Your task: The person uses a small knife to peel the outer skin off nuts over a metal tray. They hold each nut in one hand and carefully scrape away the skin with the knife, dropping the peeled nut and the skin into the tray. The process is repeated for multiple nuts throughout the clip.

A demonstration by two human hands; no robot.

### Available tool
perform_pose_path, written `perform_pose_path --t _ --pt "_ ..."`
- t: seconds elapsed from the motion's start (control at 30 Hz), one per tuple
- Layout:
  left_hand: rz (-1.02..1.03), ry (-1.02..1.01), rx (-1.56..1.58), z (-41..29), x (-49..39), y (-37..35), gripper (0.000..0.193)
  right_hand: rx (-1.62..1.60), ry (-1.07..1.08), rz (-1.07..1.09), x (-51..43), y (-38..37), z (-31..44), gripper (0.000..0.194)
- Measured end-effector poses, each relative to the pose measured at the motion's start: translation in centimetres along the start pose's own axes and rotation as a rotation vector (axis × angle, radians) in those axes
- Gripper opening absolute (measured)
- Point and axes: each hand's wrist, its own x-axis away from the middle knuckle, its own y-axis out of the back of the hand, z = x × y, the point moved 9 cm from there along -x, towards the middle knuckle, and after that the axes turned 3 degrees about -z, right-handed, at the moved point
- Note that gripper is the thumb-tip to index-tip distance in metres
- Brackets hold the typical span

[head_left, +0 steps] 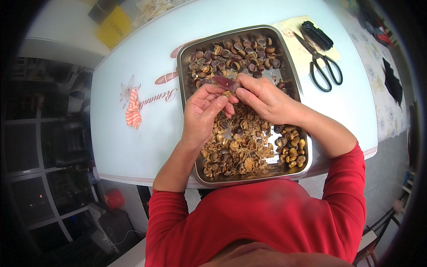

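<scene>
Above a rectangular metal tray (pixel 182 75), my left hand (pixel 204 106) holds a small brownish chestnut (pixel 227 93) between thumb and fingers. My right hand (pixel 265 100) grips a dark red blade-like tool (pixel 225 82), probably a small knife, whose pointed end aims left over the left fingers. Its handle is hidden in the right hand. Dark chestnut shells (pixel 245 55) fill the tray's far part. Pale brown peelings (pixel 238 150) are heaped in the near part, below my hands. Peeled yellowish chestnuts (pixel 293 152) lie in the near right corner.
Black-handled scissors (pixel 320 63) and a black object (pixel 317 35) rest on a pale yellow sheet right of the tray. A crumpled pink-and-white striped cloth (pixel 133 110) lies left on the pale table (pixel 156 133). A yellow bag (pixel 114 30) stands beyond the far left edge.
</scene>
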Motion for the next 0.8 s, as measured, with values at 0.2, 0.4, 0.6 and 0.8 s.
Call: perform_pose_path --t 0.2,0.4,0.6,0.8 --pt "0.011 -0.003 -0.046 0.00 0.04 -0.06 0.013 -0.021 0.006 0.001 -0.07 -0.19 -0.04 0.020" --pt "0.010 -0.010 -0.065 0.00 0.11 -0.08 0.013 -0.013 0.011 -0.001 -0.04 -0.25 -0.05 0.021" --pt "-0.002 -0.038 -0.129 -0.34 0.27 -0.27 0.012 0.001 0.003 0.026 -0.02 -0.27 0.11 0.024" --pt "-0.033 -0.076 -0.231 -0.71 0.48 -0.42 0.011 0.008 -0.004 0.033 -0.05 -0.44 -0.05 0.028"
